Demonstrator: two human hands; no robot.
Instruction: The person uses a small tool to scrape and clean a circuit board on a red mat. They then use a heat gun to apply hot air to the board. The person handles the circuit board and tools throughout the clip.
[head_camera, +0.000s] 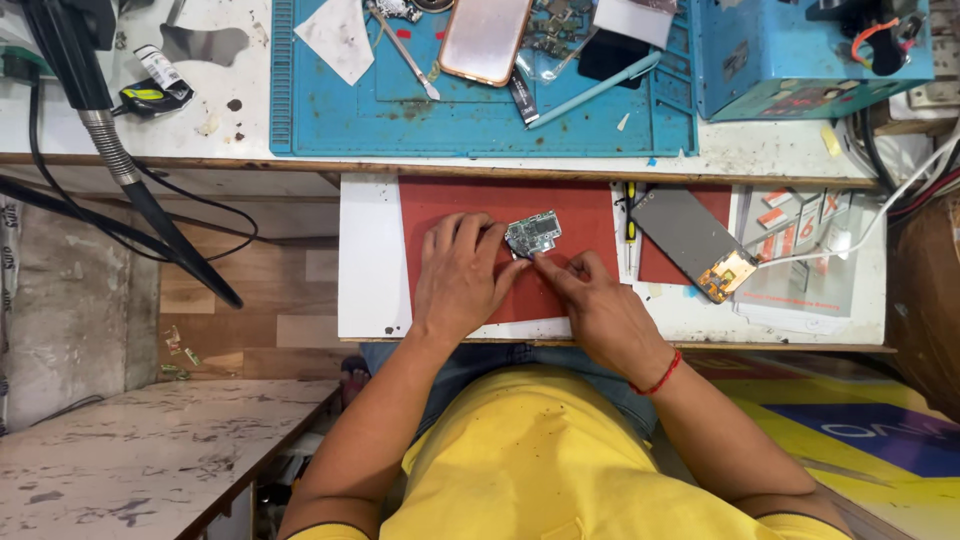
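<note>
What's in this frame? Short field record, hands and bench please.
left hand: rests on the red mat, fingers at the circuit board
right hand: fingertips touch the board's lower edge
board: small, lies on the mat
beside mat: grey phone screen, screwdrivers
upper bench: blue work mat, phone in a pink case, tweezers
wrist: red thread

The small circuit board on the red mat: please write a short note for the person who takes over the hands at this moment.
Left hand: fingers rest on the red mat, holding the small circuit board by its left edge.
Right hand: fingertips touch the board's lower edge.
Nearby: a dark phone screen lies to the right, and a phone lies on the blue mat above.
Done: the board lies bare on the mat.
Left: cannot tell from this view.
</note>
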